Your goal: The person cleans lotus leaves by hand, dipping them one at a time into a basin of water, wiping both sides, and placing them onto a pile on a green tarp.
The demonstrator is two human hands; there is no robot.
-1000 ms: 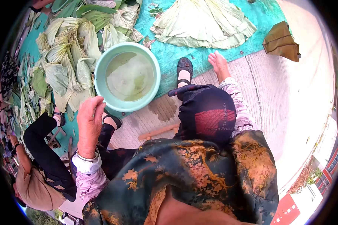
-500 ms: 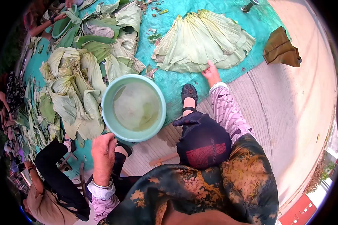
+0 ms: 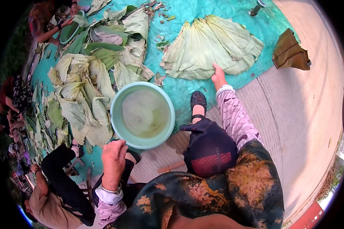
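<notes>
My right hand (image 3: 218,75) reaches forward and rests on the near edge of a fanned stack of pale green leaves (image 3: 212,45) on the teal tarp (image 3: 187,89); the fingers touch the leaves, and a grip cannot be made out. My left hand (image 3: 112,156) hangs loosely curled beside my left knee, just under the rim of a mint green basin (image 3: 142,114) filled with cloudy water. It holds nothing. My black shoe (image 3: 198,102) stands on the tarp's edge between the basin and the leaf stack.
A loose heap of folded green leaves (image 3: 88,87) lies left of the basin. A person in black sleeves (image 3: 59,179) sits at my lower left, another person's hands (image 3: 67,21) work at the top left. An olive bag (image 3: 290,51) lies on the concrete at right.
My right hand has gone forward from the bare tarp onto the fanned leaf stack. My left hand has dropped from beside the basin's rim to below it. The view has tilted down.
</notes>
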